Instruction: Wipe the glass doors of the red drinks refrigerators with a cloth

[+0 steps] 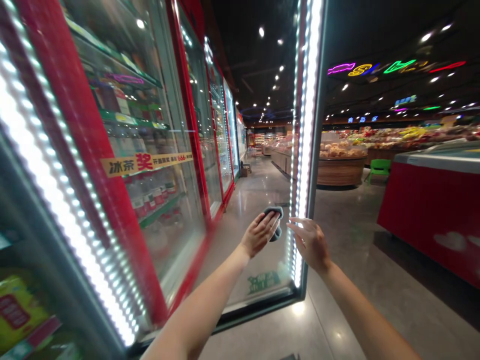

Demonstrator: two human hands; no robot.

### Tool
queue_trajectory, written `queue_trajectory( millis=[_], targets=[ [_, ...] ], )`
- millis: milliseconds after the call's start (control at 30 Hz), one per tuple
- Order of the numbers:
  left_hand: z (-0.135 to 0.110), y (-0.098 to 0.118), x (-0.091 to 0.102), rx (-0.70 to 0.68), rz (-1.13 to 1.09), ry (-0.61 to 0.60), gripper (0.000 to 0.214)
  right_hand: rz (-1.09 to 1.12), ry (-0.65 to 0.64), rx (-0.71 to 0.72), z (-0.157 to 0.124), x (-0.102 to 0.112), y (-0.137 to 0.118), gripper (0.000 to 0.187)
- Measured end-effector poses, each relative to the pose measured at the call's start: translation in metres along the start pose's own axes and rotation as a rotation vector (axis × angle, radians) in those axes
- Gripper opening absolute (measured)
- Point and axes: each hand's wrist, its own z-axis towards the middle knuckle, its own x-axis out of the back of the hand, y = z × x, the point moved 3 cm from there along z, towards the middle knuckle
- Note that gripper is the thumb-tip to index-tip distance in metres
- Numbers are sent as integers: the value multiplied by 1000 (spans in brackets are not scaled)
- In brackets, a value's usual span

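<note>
A glass cooler door [243, 285] stands swung out in front of me, with a bright LED strip [305, 125] along its far upright edge. My left hand [260, 234] presses a folded grey cloth [276, 212] against the glass, fingers laid across it. Close by, my right hand [310, 242] is at the lit door edge, fingers stretched out and apart, with nothing seen in it. Whether it touches the frame I cannot tell. Low on the pane, near the bottom corner, there is a green and white sticker [264, 281].
Red-framed coolers [200, 170] with bottles line the left side, one bearing a yellow banner [150, 164]. A yellow package [20, 305] sits on a shelf at lower left. To the right are a red chest freezer [431, 200], a green chair [379, 167] and a round wooden display [339, 170].
</note>
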Motion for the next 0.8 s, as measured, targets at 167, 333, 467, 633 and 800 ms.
queue_trajectory(
  millis=[167,333,467,633,800],
  targets=[
    [-11,-41,29,328,87,49,59,44,-4,0,3,-18,-12,37],
    [-40,-19,38,11,51,21,47,83,-48,-20,13,-34,-27,48],
    [-36,-32,42,33,73,-11,49,99,-50,2,25,-49,-37,61],
    [-67,-42,58,343,113,3,56,49,-60,51,18,-59,-44,67],
    [-74,-33,65,73,54,-36,53,8,-121,134,14,-65,-59,61]
  ],
)
